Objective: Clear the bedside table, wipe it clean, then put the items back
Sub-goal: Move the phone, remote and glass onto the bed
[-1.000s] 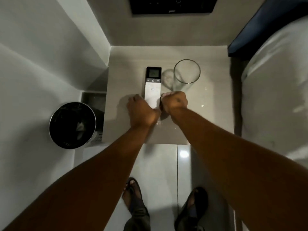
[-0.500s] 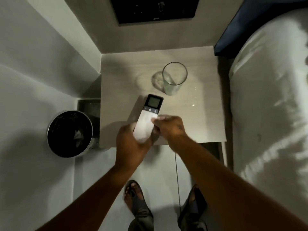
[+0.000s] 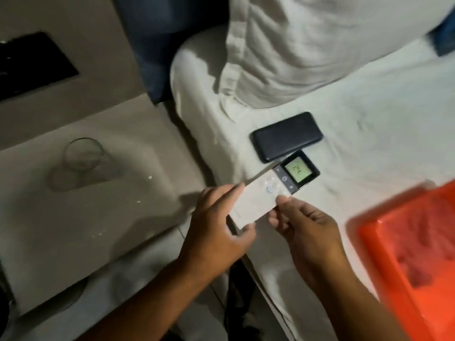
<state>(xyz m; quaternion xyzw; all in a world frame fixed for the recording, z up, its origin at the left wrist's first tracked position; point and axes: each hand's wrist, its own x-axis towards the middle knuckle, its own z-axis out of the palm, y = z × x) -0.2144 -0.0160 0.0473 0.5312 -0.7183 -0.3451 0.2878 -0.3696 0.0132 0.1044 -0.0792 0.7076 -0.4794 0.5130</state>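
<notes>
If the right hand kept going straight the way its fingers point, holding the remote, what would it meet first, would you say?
Probably the black phone on the bed. The right hand points up and slightly left, and the remote it shares with the left hand already has its screen end beside the phone. Depth is unclear.

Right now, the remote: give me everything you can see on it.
The remote is a slim white bar, plastic by the look, with a black head holding a lit green display and small buttons just below it. It is face up, display end pointing away toward the dark phone, over the white bed sheet. The left hand grips its near end and the right hand pinches its right edge. Whether it touches the sheet is unclear.
</notes>
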